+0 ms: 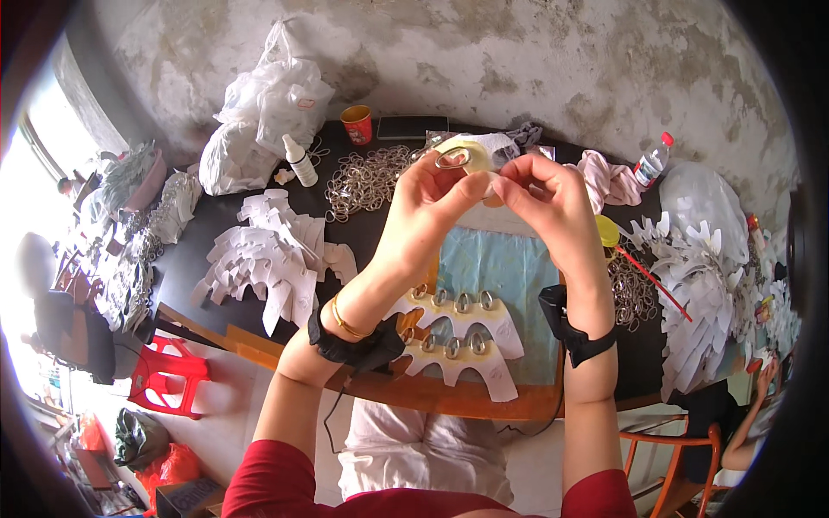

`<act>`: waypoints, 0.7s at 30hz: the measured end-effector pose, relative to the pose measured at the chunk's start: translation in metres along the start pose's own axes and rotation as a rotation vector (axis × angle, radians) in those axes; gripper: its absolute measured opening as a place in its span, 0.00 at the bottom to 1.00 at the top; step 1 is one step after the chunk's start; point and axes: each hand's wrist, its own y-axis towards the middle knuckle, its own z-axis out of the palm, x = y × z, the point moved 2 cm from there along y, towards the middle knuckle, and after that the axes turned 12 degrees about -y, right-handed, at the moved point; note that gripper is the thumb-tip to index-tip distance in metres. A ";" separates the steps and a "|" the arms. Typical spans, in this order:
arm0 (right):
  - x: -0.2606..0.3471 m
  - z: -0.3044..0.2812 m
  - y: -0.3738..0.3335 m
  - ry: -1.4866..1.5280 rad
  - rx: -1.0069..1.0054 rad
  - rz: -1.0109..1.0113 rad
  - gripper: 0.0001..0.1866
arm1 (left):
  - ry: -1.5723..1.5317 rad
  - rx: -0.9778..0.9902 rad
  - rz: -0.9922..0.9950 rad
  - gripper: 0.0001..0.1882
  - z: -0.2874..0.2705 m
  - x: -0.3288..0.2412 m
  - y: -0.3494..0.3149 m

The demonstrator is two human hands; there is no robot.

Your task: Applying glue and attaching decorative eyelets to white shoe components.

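Note:
My left hand (425,194) is raised over the table, its fingers closed around an oval metal ring (452,158). Close beside it, my right hand (546,194) pinches with thumb and fingertips. A small pale piece shows between the two thumbs; its kind is too small to tell. Below the hands, two white toothed paper strips (501,335) lie on a blue sheet (537,268), one nearer to me than the other. Several metal rings (462,302) stand in a row on each strip, among yellowish patches. Behind my fingers is a pale yellow roundish thing, partly hidden.
Heaps of metal rings (367,183) lie left and right of the sheet. White cut-out pieces (259,250) are piled at left, more (695,293) at right. A white squeeze bottle (300,162), a red cup (357,126) and a plastic bottle (653,161) stand toward the wall.

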 end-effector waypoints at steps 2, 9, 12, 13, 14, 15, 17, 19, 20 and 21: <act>0.000 -0.001 -0.001 0.011 0.009 0.002 0.07 | 0.037 0.053 -0.031 0.08 -0.004 0.001 0.001; 0.010 -0.001 0.003 0.170 -0.163 -0.067 0.09 | 0.044 0.023 0.065 0.08 -0.016 0.006 0.004; 0.014 -0.006 -0.003 -0.033 -0.438 -0.308 0.09 | -0.015 -0.029 0.132 0.06 -0.012 0.005 0.002; 0.016 -0.002 -0.006 -0.032 -0.437 -0.307 0.09 | -0.047 -0.053 0.164 0.04 -0.012 0.005 0.001; 0.020 0.005 -0.009 -0.142 -0.358 -0.286 0.08 | -0.046 -0.055 0.164 0.04 -0.010 0.005 0.001; 0.023 0.012 -0.009 -0.251 -0.278 -0.264 0.08 | -0.078 -0.087 0.186 0.04 -0.009 0.004 0.000; 0.020 0.018 -0.007 -0.282 -0.287 -0.293 0.06 | -0.114 -0.116 0.205 0.04 -0.005 0.004 -0.001; 0.019 0.021 -0.006 -0.354 -0.343 -0.358 0.06 | -0.092 -0.159 0.221 0.04 -0.003 0.004 -0.004; 0.023 0.021 -0.008 -0.415 -0.352 -0.380 0.07 | -0.090 -0.160 0.223 0.04 -0.004 0.004 -0.005; 0.024 0.022 -0.009 -0.412 -0.352 -0.382 0.07 | -0.080 -0.160 0.236 0.03 -0.007 0.005 -0.006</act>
